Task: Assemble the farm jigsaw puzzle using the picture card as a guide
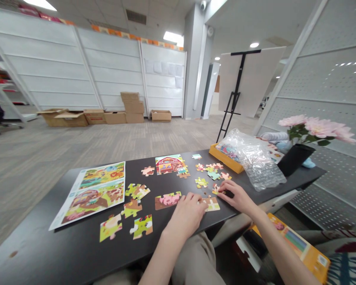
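My left hand (190,211) rests on the dark table, its fingers bent over the left end of a puzzle piece with a white fence (213,204). Beside its wrist lies the pink pig piece (167,200). At the right, my right hand (233,194) pinches a small puzzle piece (216,189) by its right edge. Behind the hands are a green piece (201,182) and a cluster of pieces (213,174). The joined red barn section (169,164) lies further back. More loose pieces (141,226) are to the left. What my left fingertips touch is partly hidden.
A printed picture sheet (95,190) lies at the table's left. At the right stand a yellow box (227,158) with clear plastic wrap (258,166) and a black vase (296,159) of pink flowers. A yellow box (311,253) sits below the table edge.
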Motion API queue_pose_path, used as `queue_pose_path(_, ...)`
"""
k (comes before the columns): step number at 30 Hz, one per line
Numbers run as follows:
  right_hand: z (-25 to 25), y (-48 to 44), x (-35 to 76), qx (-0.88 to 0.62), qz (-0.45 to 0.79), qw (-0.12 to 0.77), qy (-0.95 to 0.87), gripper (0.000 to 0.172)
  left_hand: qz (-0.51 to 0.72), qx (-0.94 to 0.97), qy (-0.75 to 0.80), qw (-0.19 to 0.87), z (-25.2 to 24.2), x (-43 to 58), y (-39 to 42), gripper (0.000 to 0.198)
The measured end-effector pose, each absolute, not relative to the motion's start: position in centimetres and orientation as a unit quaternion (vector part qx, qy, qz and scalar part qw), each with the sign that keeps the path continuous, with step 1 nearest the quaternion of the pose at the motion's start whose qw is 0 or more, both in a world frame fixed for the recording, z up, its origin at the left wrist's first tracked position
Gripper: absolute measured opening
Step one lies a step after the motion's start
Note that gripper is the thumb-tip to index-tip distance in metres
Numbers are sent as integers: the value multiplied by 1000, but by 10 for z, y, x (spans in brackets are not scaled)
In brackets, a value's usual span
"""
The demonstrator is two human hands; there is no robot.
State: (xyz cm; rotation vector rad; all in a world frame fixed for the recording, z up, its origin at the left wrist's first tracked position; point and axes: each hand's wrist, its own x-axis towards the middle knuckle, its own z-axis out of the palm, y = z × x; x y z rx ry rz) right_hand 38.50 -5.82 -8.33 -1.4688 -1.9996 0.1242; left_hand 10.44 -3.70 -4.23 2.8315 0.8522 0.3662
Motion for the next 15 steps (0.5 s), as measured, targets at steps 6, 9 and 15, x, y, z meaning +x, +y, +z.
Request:
queue_pose_path(6, -90, -53, 391, -559, 18, 326, -762, 25, 115, 945, 292, 91, -40, 104, -40, 19)
queue_pose_path(9, -90, -51, 390, -580, 3, 339, -741, 27, 113, 946, 291, 90, -40, 104, -41, 20)
queue_pose_path(15, -82, -55, 382, -630, -18, 286, -722, 18, 115, 943, 294, 104, -39, 106, -38, 18)
